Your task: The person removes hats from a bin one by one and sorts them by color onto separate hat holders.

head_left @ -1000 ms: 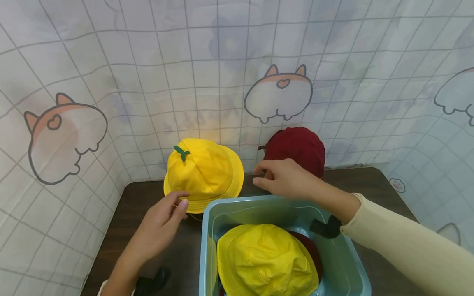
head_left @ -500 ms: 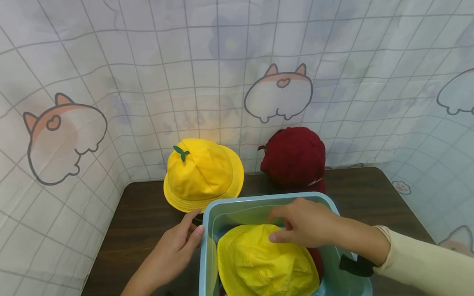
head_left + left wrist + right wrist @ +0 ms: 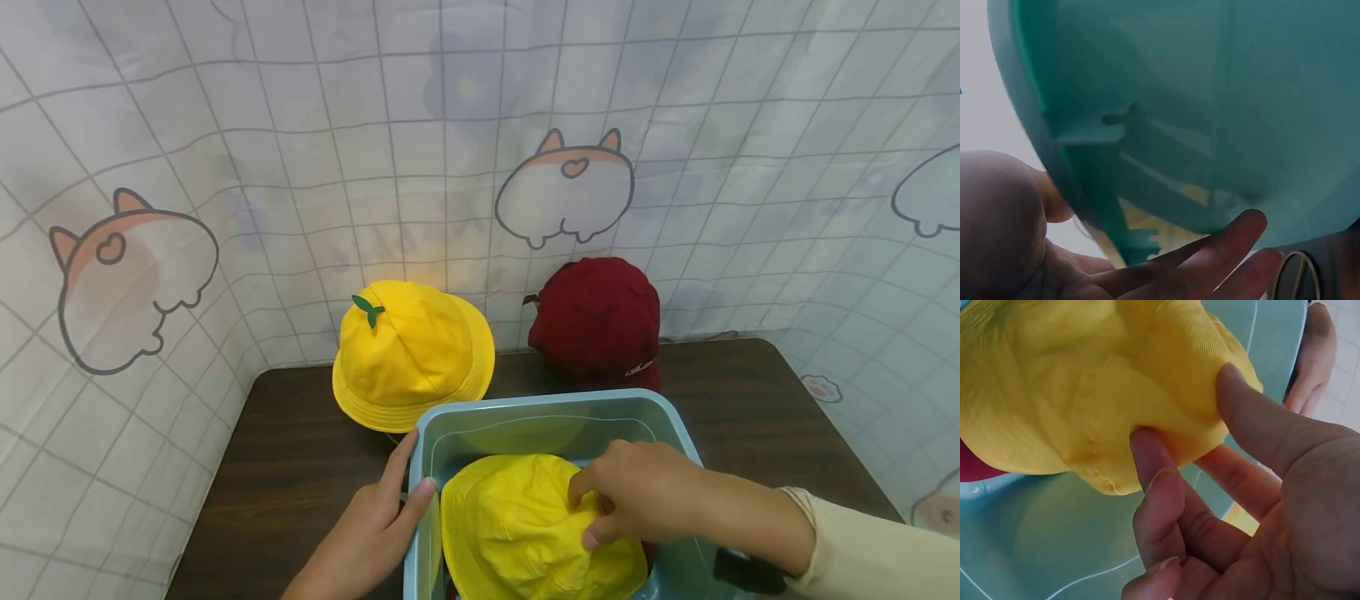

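A yellow bucket hat (image 3: pixel 525 525) lies crown up inside a light blue plastic bin (image 3: pixel 540 400). My right hand (image 3: pixel 645 492) is over the hat's right side. In the right wrist view its thumb (image 3: pixel 1254 419) and a fingertip press into the yellow cloth from two sides, pinching it. At the bin's left wall, my left hand (image 3: pixel 375 525) holds the rim. The left wrist view has its fingers (image 3: pixel 1235 237) along the outer wall and the thumb by the rim. Part of a dark red item (image 3: pixel 979 462) shows under the hat.
Behind the bin, another yellow bucket hat (image 3: pixel 412 350) with a green sprout stands at the left. A dark red baseball cap (image 3: pixel 600 317) stands at the right. Both are on a dark wooden table (image 3: pixel 300 467) against a grid-patterned cloth (image 3: pixel 375 125).
My right hand has moved from near the red cap down into the bin and taken hold of the yellow hat. My left hand has shifted right, from beside the standing yellow hat to the bin's rim.
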`<state>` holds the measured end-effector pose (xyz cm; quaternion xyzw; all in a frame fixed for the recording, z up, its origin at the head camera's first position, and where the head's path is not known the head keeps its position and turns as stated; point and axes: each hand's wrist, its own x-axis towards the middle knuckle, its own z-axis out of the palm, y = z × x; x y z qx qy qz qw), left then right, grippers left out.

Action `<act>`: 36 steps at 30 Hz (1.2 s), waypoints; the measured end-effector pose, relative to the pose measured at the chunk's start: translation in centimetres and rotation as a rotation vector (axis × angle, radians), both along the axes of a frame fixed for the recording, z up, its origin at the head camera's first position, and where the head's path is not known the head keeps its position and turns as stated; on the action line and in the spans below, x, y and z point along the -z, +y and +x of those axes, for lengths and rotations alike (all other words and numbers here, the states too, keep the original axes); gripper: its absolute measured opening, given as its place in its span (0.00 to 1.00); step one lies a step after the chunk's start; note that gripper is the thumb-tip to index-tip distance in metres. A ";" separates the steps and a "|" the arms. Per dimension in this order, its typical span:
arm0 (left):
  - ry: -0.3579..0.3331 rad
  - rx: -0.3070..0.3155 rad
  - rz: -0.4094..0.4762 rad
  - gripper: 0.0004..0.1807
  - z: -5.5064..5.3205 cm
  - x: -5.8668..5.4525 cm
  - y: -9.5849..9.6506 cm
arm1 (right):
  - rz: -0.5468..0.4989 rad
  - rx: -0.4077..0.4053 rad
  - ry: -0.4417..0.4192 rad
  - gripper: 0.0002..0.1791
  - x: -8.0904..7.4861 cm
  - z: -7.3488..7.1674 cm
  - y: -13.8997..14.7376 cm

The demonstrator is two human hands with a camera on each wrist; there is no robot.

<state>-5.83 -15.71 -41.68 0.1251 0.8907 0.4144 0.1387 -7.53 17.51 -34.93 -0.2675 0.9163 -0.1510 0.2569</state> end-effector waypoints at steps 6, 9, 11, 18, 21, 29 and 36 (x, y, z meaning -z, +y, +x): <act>0.009 -0.033 -0.005 0.38 0.5 0.8 0.4 | -0.052 -0.042 0.033 0.12 0.3 0.1 0.1; -0.008 -0.034 0.018 0.37 0.6 1.0 0.4 | -0.085 -0.068 0.069 0.08 0.5 0.1 0.3; -0.018 -0.026 0.032 0.37 0.7 1.0 0.4 | -0.100 -0.075 0.093 0.05 0.6 0.2 0.3; 0.004 -0.024 0.026 0.36 0.7 1.0 0.6 | -0.128 -0.089 0.158 0.06 0.4 0.4 0.2; 0.021 -0.033 0.018 0.36 0.8 1.0 0.6 | -0.131 -0.083 0.166 0.06 0.1 0.4 0.3; 0.021 -0.037 0.018 0.36 0.7 0.9 0.6 | -0.156 -0.110 0.280 0.12 -0.9 0.5 0.7; -0.037 -0.019 0.055 0.37 0.5 1.0 0.3 | -0.177 -0.137 0.382 0.13 -2.6 0.5 1.3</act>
